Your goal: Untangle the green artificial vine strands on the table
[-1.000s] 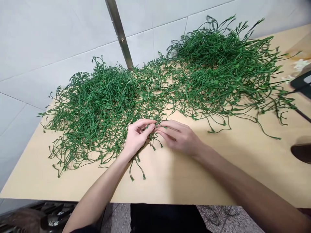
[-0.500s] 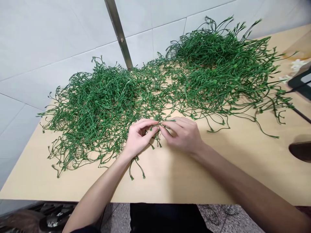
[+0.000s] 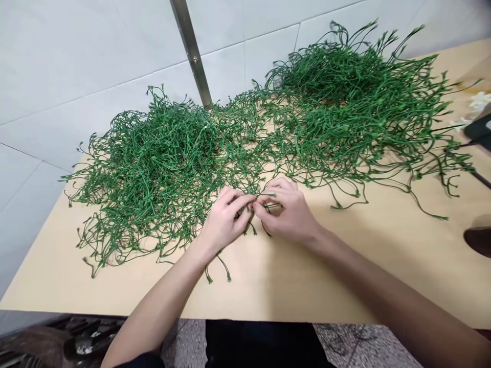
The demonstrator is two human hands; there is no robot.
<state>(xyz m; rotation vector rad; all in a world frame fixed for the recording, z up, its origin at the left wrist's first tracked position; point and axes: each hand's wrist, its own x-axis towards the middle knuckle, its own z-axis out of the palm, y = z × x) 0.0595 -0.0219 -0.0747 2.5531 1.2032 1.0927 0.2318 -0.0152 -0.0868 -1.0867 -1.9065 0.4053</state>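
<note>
My left hand (image 3: 227,217) and my right hand (image 3: 286,209) meet fingertip to fingertip at the near edge of the green strands. Both are pinched closed on a thin green plastic stem (image 3: 268,195), whose tip sticks out over my right index finger. Part of the stem is hidden by the fingers. More thin stems hang below the fingertips; whether they belong to the held one I cannot tell. Left of my hands lies a tangled heap of green stems (image 3: 164,148) with small forked tips. A second heap (image 3: 345,97) lies to the right, with looser stems between.
The pale wooden table (image 3: 238,296) stands against a white tiled wall (image 3: 95,46). A metal post (image 3: 195,59) rises behind the heaps. White pieces (image 3: 479,101), a dark object (image 3: 479,132) and a brown oval shape (image 3: 477,240) are at the right.
My fingers have shifted on the stem, and my left fingertips have closed nearer together. A dark stem now shows curving below my right fingers. The view has moved slightly.
</note>
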